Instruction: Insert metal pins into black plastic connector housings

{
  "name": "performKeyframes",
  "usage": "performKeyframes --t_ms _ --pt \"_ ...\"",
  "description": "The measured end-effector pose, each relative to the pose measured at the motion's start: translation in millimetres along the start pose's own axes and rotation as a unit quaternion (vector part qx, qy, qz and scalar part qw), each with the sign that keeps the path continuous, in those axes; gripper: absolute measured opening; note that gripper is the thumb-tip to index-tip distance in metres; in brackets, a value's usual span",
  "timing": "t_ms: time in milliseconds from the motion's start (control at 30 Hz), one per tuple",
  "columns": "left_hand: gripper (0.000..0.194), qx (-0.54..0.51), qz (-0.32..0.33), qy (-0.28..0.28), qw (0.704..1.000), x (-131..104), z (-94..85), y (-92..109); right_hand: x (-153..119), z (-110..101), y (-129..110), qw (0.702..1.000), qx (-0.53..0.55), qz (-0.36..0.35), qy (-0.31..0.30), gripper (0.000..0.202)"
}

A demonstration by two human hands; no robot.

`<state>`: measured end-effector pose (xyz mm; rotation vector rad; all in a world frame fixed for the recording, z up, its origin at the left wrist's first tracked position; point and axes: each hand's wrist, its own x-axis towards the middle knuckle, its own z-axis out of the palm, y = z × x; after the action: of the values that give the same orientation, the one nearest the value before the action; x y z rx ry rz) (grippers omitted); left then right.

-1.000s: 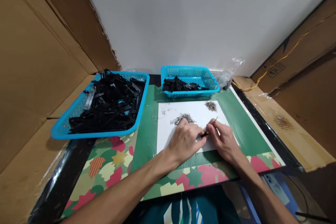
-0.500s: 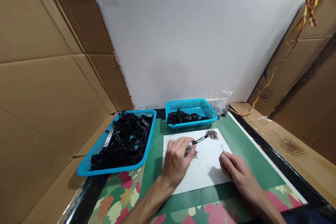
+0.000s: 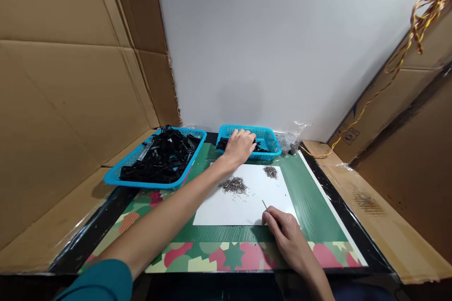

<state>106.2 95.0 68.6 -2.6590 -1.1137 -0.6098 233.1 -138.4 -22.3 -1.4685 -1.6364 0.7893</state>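
My left hand reaches over the far blue basket, its fingers bent down among black plastic parts; what they hold, if anything, is hidden. Closed around a thin metal tool, my right hand rests low over the right front of a white sheet. On that sheet lie a larger pile of small metal pieces at the left and a smaller pile at the back right.
A larger blue basket heaped with black parts stands at the left. Clear plastic bags sit right of the far basket. Cardboard walls flank the table, and a yellow-brown wire hangs at the right.
My left hand has moved from the white sheet to the far basket, and the black part it held no longer shows. The camera view has shifted, and my right hand still holds the tool.
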Motion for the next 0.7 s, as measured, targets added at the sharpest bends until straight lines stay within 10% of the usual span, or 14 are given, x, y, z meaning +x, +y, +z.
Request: performKeyframes --t_ms 367,700 --pt "0.022 0.001 0.051 -0.045 0.998 4 20.9 3 -1 0 8 0.995 0.045 0.009 0.094 0.037" --pt "0.03 -0.06 -0.073 0.028 0.995 -50 -59.7 -91 18 -47 39 0.95 0.171 0.11 0.236 0.048"
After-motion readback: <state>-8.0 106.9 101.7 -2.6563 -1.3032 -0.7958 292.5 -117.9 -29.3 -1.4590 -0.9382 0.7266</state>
